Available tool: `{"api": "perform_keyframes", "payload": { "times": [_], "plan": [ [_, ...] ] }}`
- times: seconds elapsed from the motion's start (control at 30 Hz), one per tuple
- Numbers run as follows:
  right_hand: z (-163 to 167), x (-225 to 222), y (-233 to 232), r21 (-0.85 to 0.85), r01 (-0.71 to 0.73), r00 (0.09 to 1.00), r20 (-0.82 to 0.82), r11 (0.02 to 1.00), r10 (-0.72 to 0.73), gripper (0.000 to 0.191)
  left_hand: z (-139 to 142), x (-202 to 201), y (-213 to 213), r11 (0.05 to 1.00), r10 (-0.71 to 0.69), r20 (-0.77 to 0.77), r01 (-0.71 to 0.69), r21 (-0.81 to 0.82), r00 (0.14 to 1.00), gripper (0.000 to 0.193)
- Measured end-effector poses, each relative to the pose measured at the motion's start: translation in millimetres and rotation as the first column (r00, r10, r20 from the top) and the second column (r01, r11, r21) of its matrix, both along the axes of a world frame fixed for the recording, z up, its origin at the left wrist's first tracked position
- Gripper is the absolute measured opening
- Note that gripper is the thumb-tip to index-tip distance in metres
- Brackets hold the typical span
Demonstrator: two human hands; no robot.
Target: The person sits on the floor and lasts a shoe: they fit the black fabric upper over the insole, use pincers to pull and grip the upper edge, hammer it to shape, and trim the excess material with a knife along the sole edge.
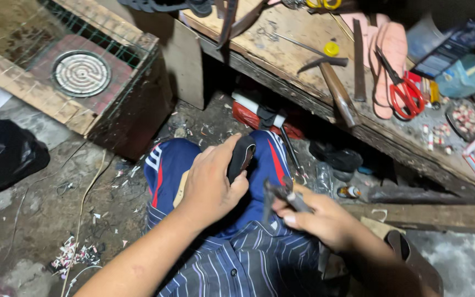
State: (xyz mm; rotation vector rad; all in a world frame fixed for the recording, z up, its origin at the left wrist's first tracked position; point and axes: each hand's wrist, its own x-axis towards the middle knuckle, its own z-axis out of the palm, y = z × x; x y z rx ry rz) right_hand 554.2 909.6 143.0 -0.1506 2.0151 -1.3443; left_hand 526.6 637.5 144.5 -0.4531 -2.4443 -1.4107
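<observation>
1. The left hand (211, 181) is wrapped around a dark, curved shoe piece of black leather or rubber (241, 158), fingers clamped on it, holding it upright over the lap.
2. The right hand (320, 217) is closed on a slim grey metal tool with a dark handle (282, 196), its tip pointing left, near the lower end of the shoe piece; whether the two touch I cannot tell.
3. Both hands sit above the person's knees in blue trousers with red and white stripes (169, 165), with a dark blue striped shirt (243, 264) below.
4. A low, worn wooden bench (281, 58) runs across the upper right. On it lie a hammer with a wooden handle (333, 82), a pair of red-handled scissors (402, 91) resting on a pink shoe sole (391, 44), and a small yellow cap (331, 48).
5. At upper left stands a wooden box with a round metal coil plate (81, 73) set in its top.
6. A black plastic bag (4, 157) lies on the littered concrete floor (45, 220) at left.
</observation>
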Motion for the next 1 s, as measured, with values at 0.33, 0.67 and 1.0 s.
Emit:
{"api": "perform_keyframes", "payload": {
  "times": [0.33, 0.67, 1.0],
  "plan": [
    [50, -13, -19, 0.422, -0.088, 0.875, -0.4, 0.902, 0.273, 0.069, -17, 17, 37, 0.968, -0.01, -0.109, -0.018, -0.252, 0.994, 0.082],
    [23, -22, -15, 0.424, 0.106, 0.813, -0.558, 0.899, 0.167, 0.044, -32, -19, 44, 0.974, -0.122, -0.042, 0.112, -0.196, 0.992, 0.072],
    [-77, -81, -10, 0.182, 0.313, 0.937, -0.217, 0.932, -0.272, 0.034, -47, -71, 40, 0.974, -0.201, 0.061, 0.207, -0.097, 0.978, 0.043]
  ]
}}
